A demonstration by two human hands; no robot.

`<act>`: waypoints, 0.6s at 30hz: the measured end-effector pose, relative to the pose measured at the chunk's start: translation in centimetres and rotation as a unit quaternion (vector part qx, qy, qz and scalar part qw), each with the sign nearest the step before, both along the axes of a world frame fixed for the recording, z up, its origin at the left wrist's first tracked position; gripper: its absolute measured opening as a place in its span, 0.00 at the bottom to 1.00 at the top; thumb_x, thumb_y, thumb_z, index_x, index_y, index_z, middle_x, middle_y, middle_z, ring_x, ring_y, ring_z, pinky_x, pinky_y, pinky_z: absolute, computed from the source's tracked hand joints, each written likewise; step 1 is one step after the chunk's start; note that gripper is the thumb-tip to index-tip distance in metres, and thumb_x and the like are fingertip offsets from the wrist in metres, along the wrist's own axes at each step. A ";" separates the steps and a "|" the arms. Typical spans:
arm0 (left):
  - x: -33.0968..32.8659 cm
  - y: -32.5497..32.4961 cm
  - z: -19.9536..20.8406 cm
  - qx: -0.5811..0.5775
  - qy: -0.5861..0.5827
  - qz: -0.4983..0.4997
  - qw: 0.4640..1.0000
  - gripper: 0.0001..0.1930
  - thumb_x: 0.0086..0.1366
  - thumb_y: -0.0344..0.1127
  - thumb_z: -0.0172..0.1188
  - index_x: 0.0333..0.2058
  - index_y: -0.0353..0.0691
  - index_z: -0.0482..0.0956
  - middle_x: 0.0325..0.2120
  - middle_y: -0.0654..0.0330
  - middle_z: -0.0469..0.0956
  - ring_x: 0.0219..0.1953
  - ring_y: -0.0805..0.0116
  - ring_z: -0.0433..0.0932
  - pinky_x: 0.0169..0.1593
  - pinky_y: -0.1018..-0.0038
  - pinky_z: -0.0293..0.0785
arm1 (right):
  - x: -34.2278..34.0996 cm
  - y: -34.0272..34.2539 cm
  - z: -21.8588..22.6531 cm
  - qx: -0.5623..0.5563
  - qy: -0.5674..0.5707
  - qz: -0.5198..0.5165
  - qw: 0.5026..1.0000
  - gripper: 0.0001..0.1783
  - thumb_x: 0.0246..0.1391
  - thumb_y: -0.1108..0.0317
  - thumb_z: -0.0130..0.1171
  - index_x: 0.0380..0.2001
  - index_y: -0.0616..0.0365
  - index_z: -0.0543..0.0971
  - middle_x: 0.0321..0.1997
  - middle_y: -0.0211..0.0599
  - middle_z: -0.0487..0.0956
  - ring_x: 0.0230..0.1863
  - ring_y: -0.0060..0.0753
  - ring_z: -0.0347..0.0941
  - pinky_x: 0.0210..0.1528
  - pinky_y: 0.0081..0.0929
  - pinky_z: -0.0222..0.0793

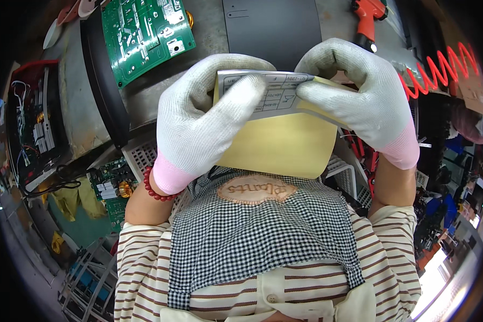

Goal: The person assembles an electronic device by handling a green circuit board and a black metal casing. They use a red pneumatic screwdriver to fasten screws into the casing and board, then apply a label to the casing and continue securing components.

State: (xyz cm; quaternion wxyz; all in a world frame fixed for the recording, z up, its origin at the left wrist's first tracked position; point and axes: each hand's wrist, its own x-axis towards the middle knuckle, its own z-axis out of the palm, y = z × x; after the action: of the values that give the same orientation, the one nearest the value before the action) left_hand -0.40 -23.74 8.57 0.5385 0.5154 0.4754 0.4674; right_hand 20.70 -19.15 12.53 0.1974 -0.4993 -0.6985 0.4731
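Both my hands wear white knit gloves with pink cuffs. Between them is a silver label sheet with a printed grid, held up at chest height. Its yellow backing paper hangs below toward my apron. My left hand pinches the sheet's upper left part, thumb on the printed face and fingers behind. At the sheet's right end, my right hand grips the curled upper edge between thumb and bent fingers. Whether the label is partly lifted off its backing there, I cannot tell.
On the metal bench, a dark flat panel lies beyond my hands. A green circuit board lies left of it; a red power tool and red coiled hose are at right. An open chassis stands far left.
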 end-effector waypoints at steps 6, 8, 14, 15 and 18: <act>0.1 -0.2 -0.2 -0.014 0.025 0.034 0.999 0.14 0.70 0.37 0.58 0.41 0.30 0.82 0.33 0.61 0.83 0.37 0.79 0.79 0.42 0.79 0.76 | 0.1 -0.6 -1.6 0.061 0.032 -0.008 0.998 0.11 0.49 0.72 0.67 0.37 0.64 0.81 0.36 0.30 0.80 0.38 0.17 0.75 0.44 0.19 0.71; 0.1 -0.3 -0.5 -0.022 0.018 0.046 0.999 0.14 0.70 0.37 0.58 0.41 0.29 0.82 0.33 0.62 0.83 0.36 0.79 0.78 0.41 0.79 0.75 | -0.2 -0.9 -1.6 0.075 0.031 -0.022 0.996 0.11 0.49 0.74 0.67 0.37 0.64 0.81 0.36 0.31 0.80 0.40 0.18 0.75 0.45 0.19 0.71; 0.5 -0.3 -1.2 -0.028 0.004 0.075 0.997 0.15 0.71 0.38 0.57 0.42 0.29 0.82 0.32 0.63 0.82 0.35 0.81 0.77 0.40 0.80 0.74 | -0.6 -1.2 -3.1 0.231 0.025 -0.025 0.972 0.10 0.47 0.77 0.67 0.35 0.64 0.82 0.38 0.35 0.81 0.43 0.28 0.77 0.50 0.25 0.71; 0.4 -0.3 -1.2 -0.037 0.006 0.075 0.997 0.15 0.71 0.38 0.58 0.42 0.29 0.82 0.32 0.63 0.82 0.35 0.81 0.77 0.40 0.80 0.74 | -0.7 -1.1 -3.3 0.275 0.017 -0.018 0.961 0.10 0.46 0.78 0.67 0.34 0.63 0.82 0.38 0.36 0.81 0.43 0.31 0.77 0.50 0.26 0.71; 0.6 0.0 -1.4 -0.095 -0.052 0.077 0.991 0.16 0.71 0.39 0.58 0.43 0.29 0.81 0.33 0.63 0.81 0.36 0.81 0.76 0.41 0.80 0.74 | -0.9 -0.9 -3.2 0.394 -0.046 0.032 0.917 0.10 0.44 0.80 0.67 0.34 0.62 0.82 0.39 0.38 0.81 0.44 0.37 0.77 0.51 0.30 0.71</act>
State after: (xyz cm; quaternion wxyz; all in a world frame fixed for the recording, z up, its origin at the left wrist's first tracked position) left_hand 0.18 -23.73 7.20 0.5716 0.3988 0.5273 0.4860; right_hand 19.80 -20.05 9.33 0.3304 -0.3794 -0.8525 0.1418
